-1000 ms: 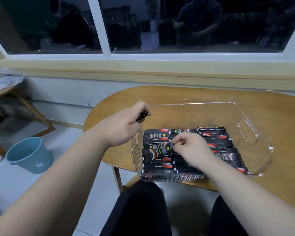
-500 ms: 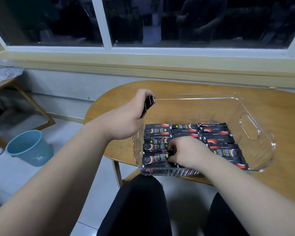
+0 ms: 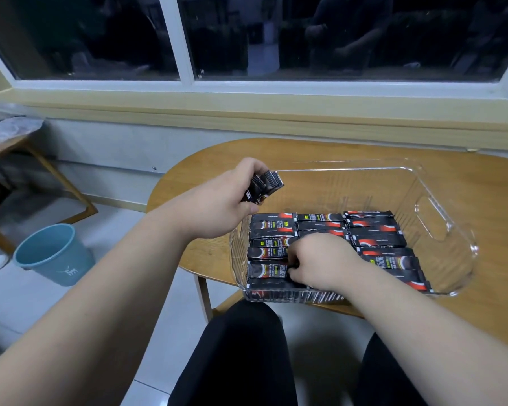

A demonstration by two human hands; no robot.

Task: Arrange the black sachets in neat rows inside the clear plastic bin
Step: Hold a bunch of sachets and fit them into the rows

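Our left hand point(image 3: 217, 206) grips a bundle of black sachets point(image 3: 266, 186) at the clear plastic bin point(image 3: 349, 169) edge; our right hand point(image 3: 320, 263) pinches one sachet point(image 3: 269, 271) inside.

Head camera's looking forward and down, close over the wooden table's point(image 3: 481, 186) near edge, facing the window point(image 3: 100, 39).

A plain indoor room, more like an office or common room than a kitchen or workshop, though which one cannot be told. A rounded wooden tabletop point(image 3: 481, 183) stands by a pale wall. Behind it runs a wide white-framed window point(image 3: 335, 39) whose dark glass reflects dim figures. Left of the tabletop, on a pale tiled floor point(image 3: 27, 303), stand a blue wastebasket point(image 3: 53, 254) and a second wooden table point(image 3: 0, 148) bearing a crumpled plastic bag point(image 3: 6, 124).
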